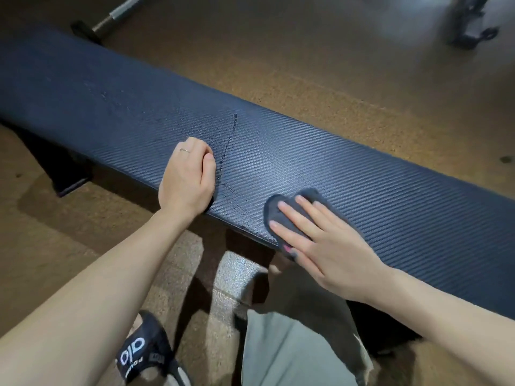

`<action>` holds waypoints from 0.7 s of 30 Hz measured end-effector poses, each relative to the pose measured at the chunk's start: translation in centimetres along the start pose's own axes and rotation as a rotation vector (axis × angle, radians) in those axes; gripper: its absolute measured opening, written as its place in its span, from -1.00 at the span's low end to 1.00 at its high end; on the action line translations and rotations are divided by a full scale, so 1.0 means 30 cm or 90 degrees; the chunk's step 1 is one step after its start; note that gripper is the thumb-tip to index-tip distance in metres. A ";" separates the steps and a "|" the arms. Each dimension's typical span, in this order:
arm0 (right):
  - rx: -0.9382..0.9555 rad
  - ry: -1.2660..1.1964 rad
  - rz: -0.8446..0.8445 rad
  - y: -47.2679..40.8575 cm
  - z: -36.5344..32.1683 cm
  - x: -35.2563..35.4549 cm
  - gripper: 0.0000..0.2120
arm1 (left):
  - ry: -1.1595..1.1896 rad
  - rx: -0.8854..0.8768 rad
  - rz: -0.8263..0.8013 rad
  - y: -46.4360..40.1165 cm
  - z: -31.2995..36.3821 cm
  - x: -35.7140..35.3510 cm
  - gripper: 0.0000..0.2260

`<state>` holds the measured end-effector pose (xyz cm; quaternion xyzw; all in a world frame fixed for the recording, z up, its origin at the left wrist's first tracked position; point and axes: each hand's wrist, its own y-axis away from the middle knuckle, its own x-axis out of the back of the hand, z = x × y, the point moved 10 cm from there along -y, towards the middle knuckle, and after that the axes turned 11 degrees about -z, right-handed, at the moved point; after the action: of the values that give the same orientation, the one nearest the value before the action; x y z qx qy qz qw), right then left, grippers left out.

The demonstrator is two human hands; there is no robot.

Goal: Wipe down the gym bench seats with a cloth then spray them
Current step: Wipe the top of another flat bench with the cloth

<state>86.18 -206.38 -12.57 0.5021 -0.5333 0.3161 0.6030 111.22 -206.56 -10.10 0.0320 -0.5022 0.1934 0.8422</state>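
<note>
A long dark-blue gym bench seat [348, 174] with a ribbed weave runs from upper left to lower right. My right hand [323, 243] lies flat with straight fingers on a dark grey cloth [281, 210], pressing it onto the seat near the front edge. My left hand [186, 176] rests on the seat further left with its fingers curled under, holding nothing that I can see. A damp, speckled patch with a dark line at its right border shows on the seat [172, 121] beyond the left hand. No spray bottle is in view.
Brown speckled gym floor [320, 65] surrounds the bench. A dumbbell handle [111, 18] lies at the top left and a dark machine base [471, 32] at the top right. My knee in grey trousers [292, 349] and a black slide sandal [145, 349] are below the bench.
</note>
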 end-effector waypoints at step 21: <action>0.111 0.098 0.033 -0.393 -0.278 0.075 -0.37 | -0.219 -0.017 -0.017 -0.019 -0.244 0.159 -0.66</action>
<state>100.24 -202.35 -12.96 0.5129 -0.4690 0.4141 0.5878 119.54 -203.85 -9.53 0.0603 -0.6412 0.1670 0.7466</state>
